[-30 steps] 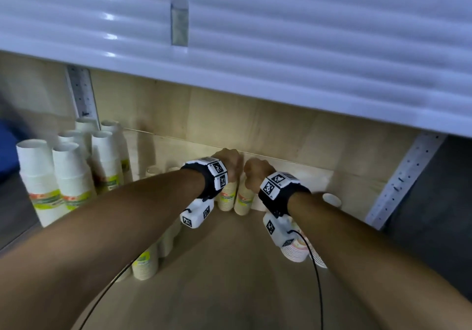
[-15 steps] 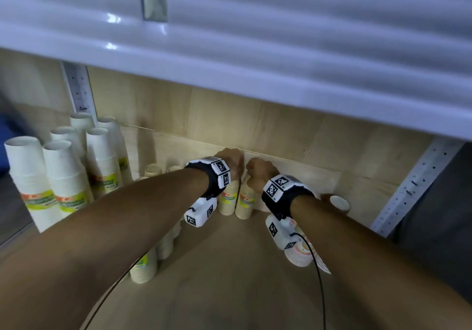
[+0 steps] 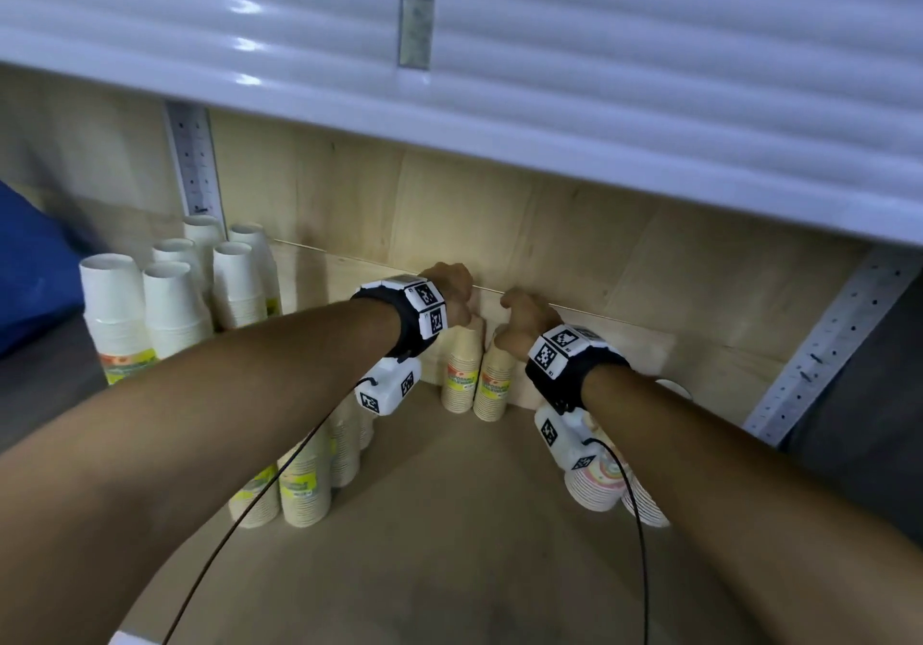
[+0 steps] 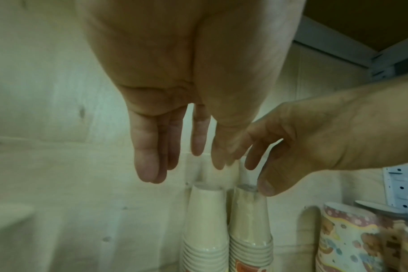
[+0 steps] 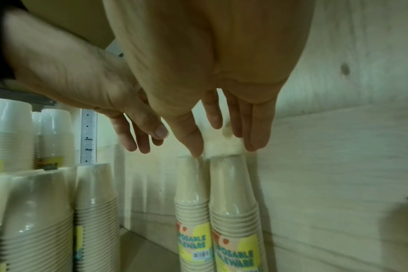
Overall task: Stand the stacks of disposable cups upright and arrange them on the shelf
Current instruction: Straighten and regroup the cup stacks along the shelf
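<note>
Two wrapped stacks of beige disposable cups stand upright, side by side, against the shelf's back wall: the left stack (image 3: 462,370) (image 4: 205,220) (image 5: 191,202) and the right stack (image 3: 495,380) (image 4: 249,220) (image 5: 233,202). My left hand (image 3: 452,290) (image 4: 182,165) hangs just above the left stack with straight fingers, holding nothing. My right hand (image 3: 524,315) (image 5: 221,147) is over the right stack. Its straight fingers and thumb lie loosely either side of the wrap's top; the thumb tip touches there. The wooden shelf board (image 3: 449,544) lies in front.
Tall white cup stacks (image 3: 175,305) stand at the left. A row of beige stacks (image 3: 304,479) runs along the left under my arm, and patterned stacks (image 3: 594,484) stand at the right. The white upper shelf (image 3: 499,95) overhangs closely. A metal upright (image 3: 824,345) bounds the right.
Both hands stay over the two back stacks and have barely moved. The head view has shifted a little.
</note>
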`<state>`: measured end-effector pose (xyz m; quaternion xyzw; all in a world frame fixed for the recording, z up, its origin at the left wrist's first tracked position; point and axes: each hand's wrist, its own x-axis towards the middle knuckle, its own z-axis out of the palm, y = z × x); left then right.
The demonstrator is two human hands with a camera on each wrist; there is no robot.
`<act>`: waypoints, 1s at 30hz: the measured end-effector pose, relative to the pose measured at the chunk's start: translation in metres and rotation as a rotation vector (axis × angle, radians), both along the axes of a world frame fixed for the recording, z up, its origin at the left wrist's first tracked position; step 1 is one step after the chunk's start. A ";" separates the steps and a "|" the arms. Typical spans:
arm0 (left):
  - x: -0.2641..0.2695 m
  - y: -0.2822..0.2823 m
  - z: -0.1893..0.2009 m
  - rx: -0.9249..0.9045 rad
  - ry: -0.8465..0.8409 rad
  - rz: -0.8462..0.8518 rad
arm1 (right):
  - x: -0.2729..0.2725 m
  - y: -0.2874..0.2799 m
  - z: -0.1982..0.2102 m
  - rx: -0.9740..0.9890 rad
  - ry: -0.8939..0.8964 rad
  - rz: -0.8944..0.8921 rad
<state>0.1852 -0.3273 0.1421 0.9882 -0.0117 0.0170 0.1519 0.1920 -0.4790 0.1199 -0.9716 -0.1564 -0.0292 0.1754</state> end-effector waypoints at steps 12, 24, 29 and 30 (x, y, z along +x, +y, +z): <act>-0.088 0.068 0.058 0.082 0.166 0.114 | -0.067 0.079 0.038 -0.078 -0.008 0.245; -0.157 0.128 0.029 0.242 0.393 0.144 | -0.139 0.147 0.021 -0.163 0.118 0.462; -0.173 0.134 0.013 0.284 0.361 0.117 | -0.147 0.155 0.009 -0.128 0.112 0.463; -0.176 0.134 0.011 0.283 0.365 0.112 | -0.148 0.157 0.008 -0.122 0.117 0.462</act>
